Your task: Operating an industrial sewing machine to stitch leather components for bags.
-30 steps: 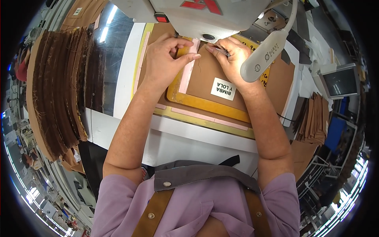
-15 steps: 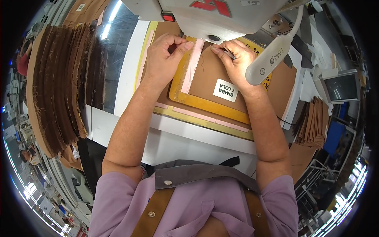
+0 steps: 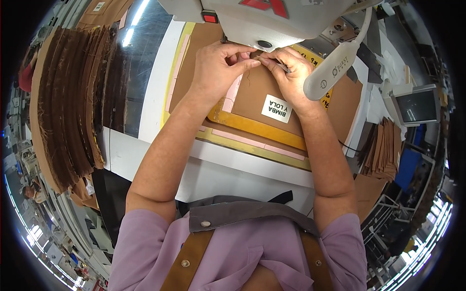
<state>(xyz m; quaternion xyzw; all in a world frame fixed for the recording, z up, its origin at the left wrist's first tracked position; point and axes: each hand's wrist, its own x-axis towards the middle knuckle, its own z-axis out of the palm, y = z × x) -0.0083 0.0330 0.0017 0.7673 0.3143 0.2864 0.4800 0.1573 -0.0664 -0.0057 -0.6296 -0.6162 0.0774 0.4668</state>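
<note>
Under the grey sewing machine head [image 3: 272, 22], my two hands meet over a brown panel [image 3: 257, 92]. My left hand [image 3: 213, 72] is closed with thumb and fingers pinched; what they hold, if anything, is too small to make out. Across from it, my right hand [image 3: 296, 80] grips a small grey metal tool [image 3: 283, 67], mostly hidden by the fingers. The fingertips of both hands nearly touch. A loose dark thread [image 3: 249, 77] lies on the panel below them. Around the panel runs a yellow frame [image 3: 257, 131]; a white label [image 3: 276, 108] and a pink strip [image 3: 229, 102] lie inside it.
A pale lamp [image 3: 332, 72] on a bent neck hangs just over my right wrist. Stacked brown pieces [image 3: 68, 106] stand at the left, and a smaller brown stack [image 3: 383, 150] at the right. A control screen [image 3: 415, 106] is at the far right.
My left hand has moved right, from over the pink strip to beside my right hand's fingertips. My right hand has stayed nearly in place, still gripping the tool.
</note>
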